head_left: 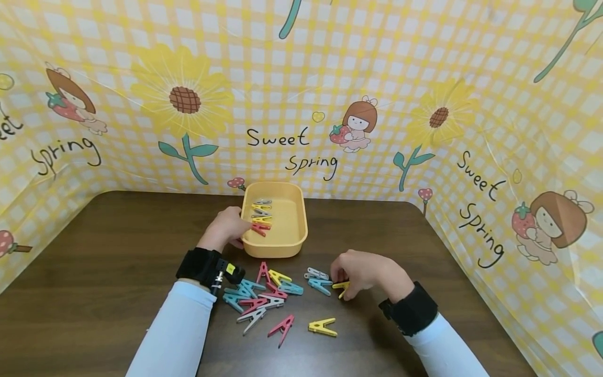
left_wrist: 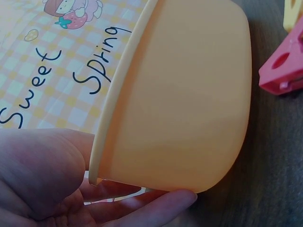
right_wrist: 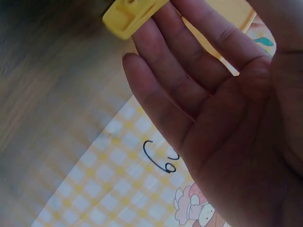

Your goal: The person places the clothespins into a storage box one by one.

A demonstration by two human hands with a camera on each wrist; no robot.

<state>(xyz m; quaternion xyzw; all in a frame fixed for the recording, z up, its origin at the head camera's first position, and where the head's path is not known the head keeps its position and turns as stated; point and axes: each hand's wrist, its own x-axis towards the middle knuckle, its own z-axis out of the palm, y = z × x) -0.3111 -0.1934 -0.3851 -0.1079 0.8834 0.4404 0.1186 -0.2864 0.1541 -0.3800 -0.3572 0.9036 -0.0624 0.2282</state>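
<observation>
A yellow plastic tub (head_left: 296,226) stands at the back middle of the dark wooden table. Several clothes pegs sit in a row along its left rim, the nearest one a red peg (head_left: 260,229). My left hand (head_left: 228,226) holds the tub at that rim. In the left wrist view, the thumb of my left hand (left_wrist: 42,175) lies by the rim and a finger lies under the tub's wall (left_wrist: 189,94). My right hand (head_left: 358,269) rests on the table to the right of the peg pile and pinches a yellow peg (head_left: 341,286). In the right wrist view, that yellow peg (right_wrist: 132,14) sits at the fingertips of my right hand (right_wrist: 189,71).
A loose pile of pegs (head_left: 264,294) in red, blue, yellow and grey lies in front of the tub. A pink peg (head_left: 281,327) and a yellow one (head_left: 322,327) lie nearer me. A yellow checked "Sweet Spring" sheet (head_left: 301,104) walls in the table's back and sides.
</observation>
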